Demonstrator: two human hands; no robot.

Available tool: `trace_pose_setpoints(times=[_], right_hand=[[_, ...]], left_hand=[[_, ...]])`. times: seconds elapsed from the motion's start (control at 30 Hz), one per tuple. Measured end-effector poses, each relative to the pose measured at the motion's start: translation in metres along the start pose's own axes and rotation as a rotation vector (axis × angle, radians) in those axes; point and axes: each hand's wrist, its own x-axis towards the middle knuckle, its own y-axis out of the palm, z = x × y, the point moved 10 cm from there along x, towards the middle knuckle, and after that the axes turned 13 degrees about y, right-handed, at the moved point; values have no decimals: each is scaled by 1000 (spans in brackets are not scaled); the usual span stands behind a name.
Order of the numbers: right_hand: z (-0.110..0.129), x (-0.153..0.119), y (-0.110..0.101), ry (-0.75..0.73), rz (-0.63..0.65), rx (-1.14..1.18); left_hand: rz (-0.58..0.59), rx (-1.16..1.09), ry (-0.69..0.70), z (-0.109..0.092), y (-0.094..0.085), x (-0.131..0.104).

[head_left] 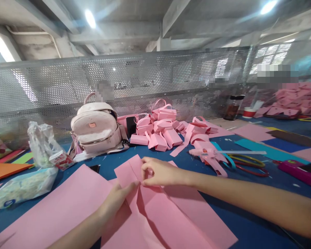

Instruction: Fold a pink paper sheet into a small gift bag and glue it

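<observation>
Pink folded sheet (128,170) is mid-tabletop (215,216), over other pink sheets (57,204). Right hand's (158,172) got a closed thumb-and-finger grip on it, left hand's (116,199) thumb clamps the crease. Pale backpack (97,126) and pink paper pile (159,129) sit behind, btw.

Pink sheet (158,214) gripped by both hands (116,199) (158,171) above blue counter (224,207); backpack (97,128) set behind.
</observation>
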Motion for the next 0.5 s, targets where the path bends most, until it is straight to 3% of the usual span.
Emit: trace_pose_setpoints(times=[0.27, 0.4, 0.5], right_hand=[[15, -8, 1, -66, -41, 11], [18, -20, -11, -166, -85, 372], [0, -27, -13, -105, -72, 603]], left_hand=[[-41, 91, 117, -9, -12, 5], [-112, 127, 134, -18, -20, 7], [-167, 135, 115, -23, -24, 7]])
